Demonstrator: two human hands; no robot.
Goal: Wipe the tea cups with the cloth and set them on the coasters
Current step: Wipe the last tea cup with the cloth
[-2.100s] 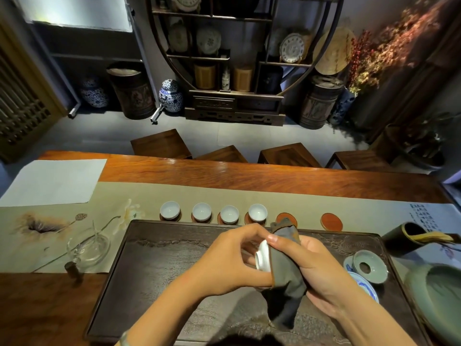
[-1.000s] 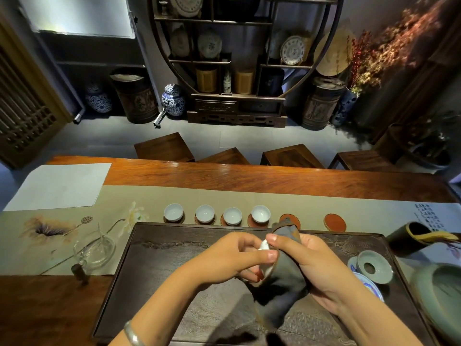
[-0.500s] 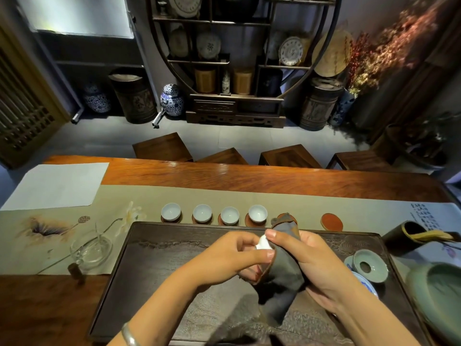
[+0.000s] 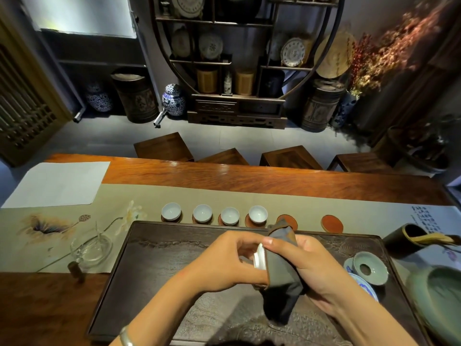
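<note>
The left hand (image 4: 224,260) grips the tea cup (image 4: 259,258) over the tray (image 4: 154,258); the right hand (image 4: 309,268) presses the cloth (image 4: 282,278) against it. The cup appears thin, light, fragile, possibly slippery: hold by rim and foot. Two coasters (image 4: 331,224) far right stand vacant.

Pretty dim room, grey floor (image 4: 224,136); big round dark-wood shelf (image 4: 247,61) on the back wall with plates and jars; blue-white vases (image 4: 173,99) and dark drums (image 4: 136,96) beside it; four wooden stools (image 4: 163,147) behind the long bench (image 4: 274,179); bright window (image 4: 82,15) upper left.
</note>
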